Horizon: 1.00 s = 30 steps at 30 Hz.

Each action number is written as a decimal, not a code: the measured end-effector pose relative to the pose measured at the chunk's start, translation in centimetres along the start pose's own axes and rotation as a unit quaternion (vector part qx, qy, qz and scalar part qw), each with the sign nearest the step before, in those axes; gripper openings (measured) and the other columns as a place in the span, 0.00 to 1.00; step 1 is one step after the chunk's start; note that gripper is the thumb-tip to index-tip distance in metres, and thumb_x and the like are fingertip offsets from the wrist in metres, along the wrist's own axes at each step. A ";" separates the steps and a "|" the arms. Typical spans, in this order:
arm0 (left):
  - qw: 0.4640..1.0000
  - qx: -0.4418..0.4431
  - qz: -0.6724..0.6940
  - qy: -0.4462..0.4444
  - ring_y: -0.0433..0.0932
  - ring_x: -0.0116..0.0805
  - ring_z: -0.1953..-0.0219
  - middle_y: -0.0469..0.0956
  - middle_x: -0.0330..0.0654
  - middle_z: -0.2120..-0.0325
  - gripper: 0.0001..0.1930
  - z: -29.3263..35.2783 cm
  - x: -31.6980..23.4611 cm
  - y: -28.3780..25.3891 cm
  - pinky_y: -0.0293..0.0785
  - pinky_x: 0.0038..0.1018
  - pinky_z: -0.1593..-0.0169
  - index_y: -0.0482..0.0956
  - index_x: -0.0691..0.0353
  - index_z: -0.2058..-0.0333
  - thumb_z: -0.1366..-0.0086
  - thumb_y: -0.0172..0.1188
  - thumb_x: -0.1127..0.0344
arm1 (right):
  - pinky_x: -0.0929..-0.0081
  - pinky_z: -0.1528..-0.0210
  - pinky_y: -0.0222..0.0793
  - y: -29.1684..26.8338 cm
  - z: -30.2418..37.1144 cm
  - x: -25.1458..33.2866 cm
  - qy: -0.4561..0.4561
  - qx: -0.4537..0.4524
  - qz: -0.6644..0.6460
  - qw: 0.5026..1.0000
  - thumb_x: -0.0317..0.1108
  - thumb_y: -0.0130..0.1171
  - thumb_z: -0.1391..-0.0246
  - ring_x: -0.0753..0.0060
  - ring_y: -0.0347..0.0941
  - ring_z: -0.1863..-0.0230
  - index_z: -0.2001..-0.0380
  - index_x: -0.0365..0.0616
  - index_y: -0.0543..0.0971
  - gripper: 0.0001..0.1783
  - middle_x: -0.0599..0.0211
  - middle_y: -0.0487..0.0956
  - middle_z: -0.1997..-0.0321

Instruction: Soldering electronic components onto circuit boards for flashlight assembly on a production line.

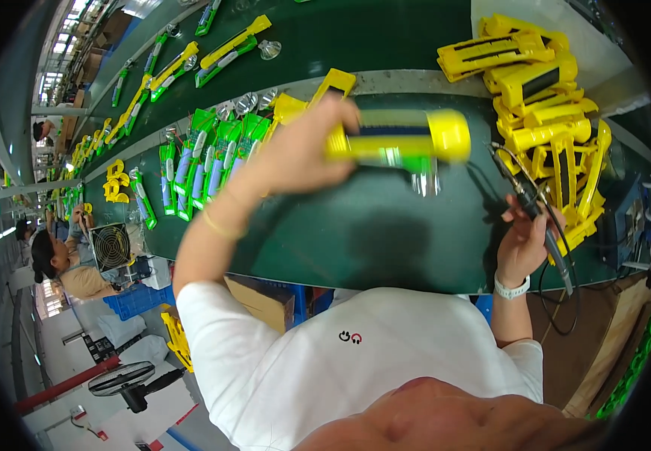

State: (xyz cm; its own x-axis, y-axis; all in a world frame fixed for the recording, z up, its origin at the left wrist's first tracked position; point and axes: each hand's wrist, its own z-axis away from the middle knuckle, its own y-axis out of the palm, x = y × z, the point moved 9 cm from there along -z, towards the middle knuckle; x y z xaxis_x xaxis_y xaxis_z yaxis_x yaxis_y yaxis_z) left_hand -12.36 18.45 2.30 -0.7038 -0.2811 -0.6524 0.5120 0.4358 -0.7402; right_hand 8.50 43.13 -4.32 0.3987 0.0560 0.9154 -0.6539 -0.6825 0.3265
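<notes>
My left hand (pixel 303 146), blurred by motion, is wrapped round a yellow flashlight housing (pixel 451 135) above the bench. A green part and a clear lamp cup (pixel 425 180) hang just below that housing. At the right, my right hand (pixel 523 240) grips a soldering iron (pixel 528 201) with a black handle, a thin metal tube along it and a trailing black cord. Its tip points up and away from me, beside the heap of yellow housings (pixel 543 139). Several green flashlight cores (pixel 212 161) with pale blue batteries stand close by my left forearm.
The green bench (pixel 295 233) runs across in front of me, with a raised rail (pixel 393 81) along its far side. Beyond it lie more cores and yellow housings (pixel 235 41). A black box fan (pixel 111 246) and a co-worker (pixel 70 263) are at the left.
</notes>
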 end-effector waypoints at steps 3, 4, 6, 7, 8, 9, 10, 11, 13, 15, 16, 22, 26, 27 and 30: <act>0.994 -0.044 -0.083 -0.053 0.73 0.43 0.59 0.72 0.45 0.63 0.24 -5.8 8.8 -6.1 0.68 0.30 0.53 0.65 0.60 0.57 0.53 0.66 0.67 | 0.68 0.69 0.74 1.7 0.0 0.0 -0.001 0.042 0.000 0.999 0.35 0.51 0.43 0.52 0.76 0.64 0.56 0.41 0.61 0.16 0.58 0.68 0.59; 0.990 -0.050 -0.111 -0.072 0.73 0.42 0.58 0.72 0.45 0.61 0.24 -6.9 12.1 -7.1 0.68 0.30 0.53 0.65 0.60 0.58 0.52 0.67 0.66 | 0.66 0.68 0.75 2.0 0.2 -0.2 0.004 0.044 0.005 0.999 0.37 0.53 0.44 0.54 0.76 0.67 0.57 0.41 0.61 0.18 0.59 0.67 0.61; 0.986 -0.011 -0.133 -0.099 0.73 0.42 0.58 0.73 0.45 0.60 0.25 -8.8 17.8 -7.5 0.68 0.29 0.53 0.65 0.59 0.57 0.52 0.68 0.64 | 0.64 0.67 0.75 2.4 0.3 -0.3 0.007 0.053 0.026 0.998 0.39 0.56 0.46 0.56 0.75 0.69 0.59 0.43 0.59 0.20 0.58 0.67 0.62; 0.985 0.018 -0.140 -0.102 0.73 0.41 0.57 0.73 0.44 0.60 0.25 -9.6 19.4 -7.3 0.68 0.29 0.53 0.65 0.59 0.57 0.52 0.68 0.64 | 0.64 0.67 0.76 2.3 0.2 -0.4 0.018 0.048 0.039 0.998 0.41 0.57 0.47 0.57 0.75 0.70 0.61 0.44 0.59 0.21 0.58 0.67 0.64; 0.988 0.061 -0.097 -0.106 0.73 0.37 0.58 0.74 0.43 0.61 0.24 -10.6 20.0 -6.8 0.67 0.27 0.53 0.69 0.60 0.59 0.52 0.69 0.60 | 0.64 0.67 0.76 2.0 0.3 -0.5 0.018 0.041 0.043 0.998 0.41 0.58 0.47 0.57 0.75 0.71 0.62 0.44 0.58 0.21 0.58 0.67 0.65; 0.975 0.128 -0.082 -0.161 0.71 0.33 0.56 0.73 0.41 0.61 0.23 -11.6 21.5 -6.8 0.66 0.26 0.50 0.70 0.60 0.60 0.51 0.68 0.59 | 0.64 0.67 0.76 1.8 0.2 -0.7 0.027 0.034 0.043 0.998 0.43 0.59 0.48 0.58 0.75 0.72 0.62 0.45 0.58 0.23 0.59 0.67 0.66; 0.955 0.195 -0.063 -0.215 0.70 0.30 0.53 0.73 0.39 0.61 0.21 -12.6 22.3 -7.0 0.64 0.25 0.47 0.71 0.61 0.61 0.50 0.68 0.58 | 0.64 0.68 0.76 1.7 0.2 -0.7 0.035 0.027 0.048 0.998 0.45 0.60 0.49 0.59 0.74 0.72 0.63 0.45 0.58 0.24 0.60 0.67 0.67; 0.960 0.145 0.030 -0.236 0.72 0.28 0.56 0.75 0.39 0.63 0.19 -13.4 21.9 -8.9 0.66 0.24 0.49 0.74 0.61 0.64 0.49 0.67 0.56 | 0.64 0.68 0.76 1.7 0.2 -0.7 0.047 0.027 0.044 0.998 0.46 0.62 0.50 0.59 0.74 0.72 0.63 0.45 0.58 0.26 0.60 0.67 0.67; 0.931 0.063 -0.101 -0.346 0.72 0.40 0.58 0.74 0.50 0.64 0.25 -16.4 23.9 -12.5 0.69 0.31 0.55 0.72 0.66 0.59 0.49 0.64 0.52 | 0.66 0.67 0.76 1.9 0.1 -1.2 0.055 0.051 0.043 0.996 0.47 0.63 0.51 0.62 0.74 0.69 0.63 0.46 0.59 0.26 0.63 0.66 0.66; 0.878 -0.024 -0.215 -0.427 0.72 0.51 0.51 0.73 0.61 0.56 0.28 -19.8 26.5 -12.9 0.70 0.37 0.49 0.73 0.71 0.57 0.47 0.60 0.49 | 0.66 0.67 0.77 1.6 0.2 -1.3 0.060 0.072 0.049 0.994 0.46 0.62 0.51 0.63 0.73 0.68 0.63 0.45 0.61 0.24 0.64 0.66 0.67; 0.873 -0.118 -0.274 -0.387 0.73 0.50 0.51 0.73 0.60 0.56 0.27 -20.4 29.7 -13.4 0.70 0.37 0.50 0.76 0.70 0.62 0.48 0.61 0.48 | 0.66 0.67 0.77 1.6 0.1 -1.4 0.060 0.077 0.045 0.994 0.46 0.62 0.51 0.63 0.73 0.68 0.63 0.45 0.61 0.24 0.64 0.66 0.67; 0.855 -0.170 -0.285 -0.399 0.73 0.52 0.52 0.74 0.59 0.58 0.20 -17.7 30.5 -14.1 0.71 0.37 0.50 0.73 0.69 0.60 0.48 0.59 0.59 | 0.66 0.68 0.77 0.7 -0.2 -1.2 0.052 0.049 0.033 0.997 0.45 0.64 0.52 0.60 0.74 0.66 0.64 0.46 0.61 0.25 0.65 0.66 0.67; 0.951 -0.139 -0.182 -0.207 0.67 0.24 0.76 0.70 0.35 0.77 0.16 -11.6 17.5 -11.9 0.64 0.25 0.74 0.66 0.59 0.75 0.50 0.66 0.61 | 0.64 0.67 0.75 0.4 -0.8 -0.4 0.010 0.051 -0.006 0.999 0.44 0.60 0.49 0.57 0.74 0.68 0.60 0.45 0.62 0.22 0.57 0.71 0.63; 0.962 -0.100 -0.128 -0.220 0.73 0.32 0.69 0.75 0.46 0.73 0.18 -9.6 14.3 -9.8 0.70 0.28 0.65 0.67 0.62 0.74 0.54 0.69 0.61 | 0.63 0.67 0.76 -0.3 -0.8 -0.3 0.008 0.020 0.011 1.000 0.46 0.61 0.50 0.57 0.74 0.70 0.61 0.45 0.61 0.24 0.60 0.69 0.65; 1.000 0.006 0.006 -0.010 0.74 0.44 0.64 0.74 0.48 0.64 0.17 -2.8 3.9 -0.6 0.71 0.32 0.61 0.66 0.60 0.74 0.58 0.68 0.68 | 0.62 0.68 0.75 -1.1 -0.5 0.4 -0.022 0.007 0.009 1.000 0.45 0.57 0.47 0.56 0.74 0.72 0.58 0.45 0.60 0.23 0.59 0.69 0.63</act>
State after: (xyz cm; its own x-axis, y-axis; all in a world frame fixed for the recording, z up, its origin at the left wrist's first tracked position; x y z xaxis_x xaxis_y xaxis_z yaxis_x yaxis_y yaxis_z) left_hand -16.79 19.49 0.61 -0.6868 -0.2936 -0.6649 0.5270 0.4290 -0.7337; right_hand 9.05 44.30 -4.25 0.4141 0.0120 0.9102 -0.6521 -0.6937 0.3058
